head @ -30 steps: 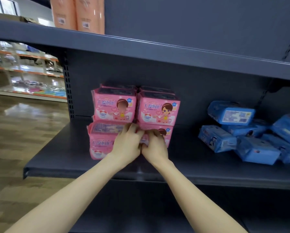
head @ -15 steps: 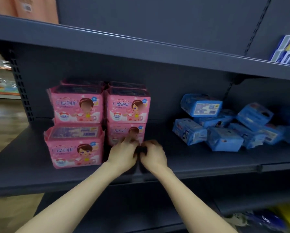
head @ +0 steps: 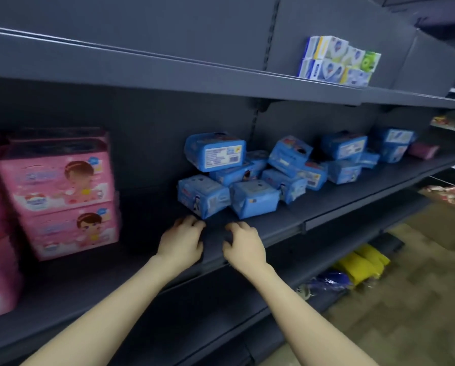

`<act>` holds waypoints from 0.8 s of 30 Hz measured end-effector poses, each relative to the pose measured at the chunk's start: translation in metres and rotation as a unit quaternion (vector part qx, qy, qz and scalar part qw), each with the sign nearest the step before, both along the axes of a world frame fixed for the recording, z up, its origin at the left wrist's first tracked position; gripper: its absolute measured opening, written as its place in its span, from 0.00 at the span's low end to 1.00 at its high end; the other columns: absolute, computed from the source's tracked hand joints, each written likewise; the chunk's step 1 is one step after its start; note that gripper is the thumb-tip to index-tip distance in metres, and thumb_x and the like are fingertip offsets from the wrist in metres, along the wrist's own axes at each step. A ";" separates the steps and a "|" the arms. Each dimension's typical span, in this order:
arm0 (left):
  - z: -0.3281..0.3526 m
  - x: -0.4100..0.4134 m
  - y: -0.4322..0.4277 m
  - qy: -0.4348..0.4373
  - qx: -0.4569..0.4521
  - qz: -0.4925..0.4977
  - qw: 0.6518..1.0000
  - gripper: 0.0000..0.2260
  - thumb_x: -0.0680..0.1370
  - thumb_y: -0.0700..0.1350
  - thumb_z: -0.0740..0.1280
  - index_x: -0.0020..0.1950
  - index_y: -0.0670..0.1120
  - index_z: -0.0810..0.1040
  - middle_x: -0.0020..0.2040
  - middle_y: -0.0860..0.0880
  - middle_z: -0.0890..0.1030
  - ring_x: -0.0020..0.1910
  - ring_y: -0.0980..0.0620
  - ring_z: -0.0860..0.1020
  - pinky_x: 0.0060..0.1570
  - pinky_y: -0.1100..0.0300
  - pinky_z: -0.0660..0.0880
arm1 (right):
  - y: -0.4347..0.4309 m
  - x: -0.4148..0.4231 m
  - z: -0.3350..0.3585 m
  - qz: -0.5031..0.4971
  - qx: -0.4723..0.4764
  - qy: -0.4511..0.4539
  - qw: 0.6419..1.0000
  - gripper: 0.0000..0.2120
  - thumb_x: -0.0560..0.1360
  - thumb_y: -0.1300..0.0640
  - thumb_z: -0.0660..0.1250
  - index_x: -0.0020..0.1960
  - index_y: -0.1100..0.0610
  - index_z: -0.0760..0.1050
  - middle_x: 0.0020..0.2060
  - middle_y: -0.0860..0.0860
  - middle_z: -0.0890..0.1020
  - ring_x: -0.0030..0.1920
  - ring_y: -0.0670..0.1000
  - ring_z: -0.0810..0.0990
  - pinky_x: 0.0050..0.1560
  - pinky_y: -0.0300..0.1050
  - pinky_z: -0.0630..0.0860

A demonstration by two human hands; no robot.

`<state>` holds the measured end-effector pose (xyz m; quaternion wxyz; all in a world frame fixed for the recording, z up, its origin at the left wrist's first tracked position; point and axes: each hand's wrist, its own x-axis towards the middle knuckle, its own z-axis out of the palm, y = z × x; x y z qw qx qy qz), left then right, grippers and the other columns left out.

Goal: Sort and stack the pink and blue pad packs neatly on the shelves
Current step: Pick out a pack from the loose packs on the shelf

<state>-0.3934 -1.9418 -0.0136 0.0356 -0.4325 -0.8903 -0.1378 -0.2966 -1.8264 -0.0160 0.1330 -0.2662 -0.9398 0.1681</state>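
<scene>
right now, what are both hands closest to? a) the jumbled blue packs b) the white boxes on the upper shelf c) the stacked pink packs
A: the left hand and right hand, holding nothing, are at the shelf front just before the nearest blue packs; the pink packs stand off to the left.

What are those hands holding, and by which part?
Nothing. The left hand and right hand hover loosely curled above the shelf, just short of the blue packs.
</scene>
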 end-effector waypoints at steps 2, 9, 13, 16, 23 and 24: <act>0.000 0.010 0.031 -0.002 0.001 -0.022 1.000 0.18 0.77 0.45 0.61 0.67 0.47 0.69 0.65 0.47 0.69 0.62 0.46 0.69 0.52 0.52 0.74 | 0.028 0.015 -0.001 -0.016 0.003 -0.003 1.000 0.20 0.76 0.58 0.60 0.68 0.56 0.69 0.63 0.54 0.72 0.62 0.58 0.69 0.50 0.45 0.71; 0.001 0.052 0.144 0.011 0.028 -0.096 0.995 0.17 0.77 0.45 0.61 0.65 0.48 0.71 0.62 0.48 0.71 0.60 0.48 0.71 0.49 0.54 0.74 | 0.126 0.060 0.000 -0.064 0.005 -0.001 0.998 0.22 0.75 0.60 0.59 0.70 0.55 0.67 0.66 0.54 0.72 0.64 0.58 0.69 0.56 0.48 0.73; -0.004 0.078 0.204 0.027 0.015 -0.131 0.991 0.16 0.77 0.46 0.61 0.65 0.48 0.71 0.62 0.49 0.70 0.60 0.47 0.71 0.48 0.55 0.72 | 0.175 0.090 -0.005 -0.093 -0.008 -0.008 0.996 0.20 0.75 0.58 0.60 0.68 0.55 0.68 0.64 0.54 0.72 0.64 0.57 0.69 0.53 0.47 0.73; -0.006 0.098 0.246 0.029 -0.005 -0.150 0.988 0.17 0.77 0.47 0.61 0.65 0.48 0.70 0.63 0.49 0.70 0.60 0.47 0.71 0.49 0.54 0.73 | 0.209 0.116 -0.008 -0.124 -0.008 -0.019 0.992 0.21 0.76 0.57 0.60 0.69 0.54 0.67 0.65 0.52 0.72 0.64 0.57 0.68 0.53 0.47 0.73; -0.007 0.144 0.336 0.032 -0.027 -0.233 0.972 0.19 0.77 0.48 0.61 0.68 0.49 0.68 0.66 0.49 0.68 0.63 0.47 0.69 0.55 0.53 0.73 | 0.281 0.176 -0.009 -0.221 -0.010 -0.021 0.975 0.23 0.76 0.56 0.61 0.70 0.53 0.66 0.65 0.52 0.72 0.65 0.57 0.69 0.57 0.48 0.73; -0.007 0.151 0.349 0.035 -0.028 -0.247 0.968 0.19 0.77 0.48 0.61 0.68 0.48 0.68 0.66 0.49 0.68 0.63 0.47 0.70 0.55 0.53 0.73 | 0.290 0.185 -0.009 -0.236 -0.012 -0.023 0.971 0.23 0.76 0.56 0.61 0.70 0.53 0.66 0.66 0.52 0.72 0.66 0.57 0.69 0.57 0.47 0.72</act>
